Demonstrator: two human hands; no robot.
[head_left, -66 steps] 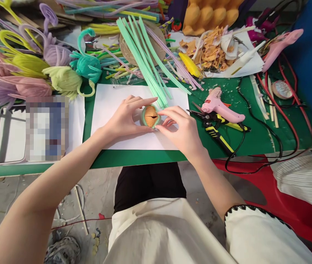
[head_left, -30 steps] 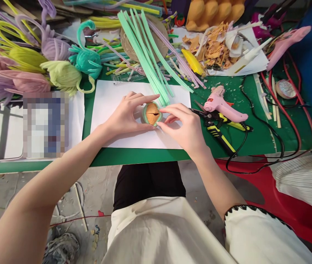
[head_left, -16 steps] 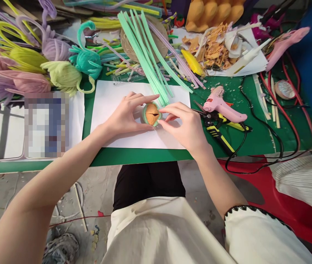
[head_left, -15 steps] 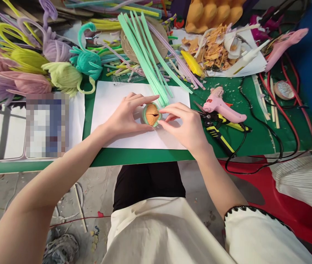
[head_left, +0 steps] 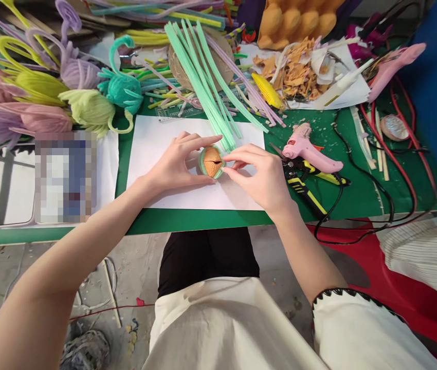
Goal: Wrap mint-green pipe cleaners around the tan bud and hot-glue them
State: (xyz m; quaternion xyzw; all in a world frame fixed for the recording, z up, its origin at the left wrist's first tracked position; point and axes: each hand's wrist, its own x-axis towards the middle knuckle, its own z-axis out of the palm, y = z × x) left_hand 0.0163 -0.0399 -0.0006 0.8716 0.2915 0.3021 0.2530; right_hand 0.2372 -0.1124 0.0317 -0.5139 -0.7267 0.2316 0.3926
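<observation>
A small tan egg-shaped form (head_left: 212,161) with a dark slit rests on a white paper sheet (head_left: 157,149). A mint green pipe cleaner is wound round its edge. My left hand (head_left: 176,164) grips the form from the left, fingers curled over its top and bottom. My right hand (head_left: 260,174) pinches the green pipe cleaner against the form's right side. A bundle of long mint pipe cleaners (head_left: 203,77) fans out just behind the form.
A pink glue gun (head_left: 307,149) and yellow-handled cutters (head_left: 303,185) lie right of the paper on the green mat (head_left: 357,190). Fuzzy pipe-cleaner birds (head_left: 87,108) crowd the back left. A white tray (head_left: 10,190) sits at left. Tan scraps (head_left: 295,67) and cables lie at back right.
Both hands stay on the form, with only small finger shifts of my right hand along its right edge. The view has drifted slightly.
</observation>
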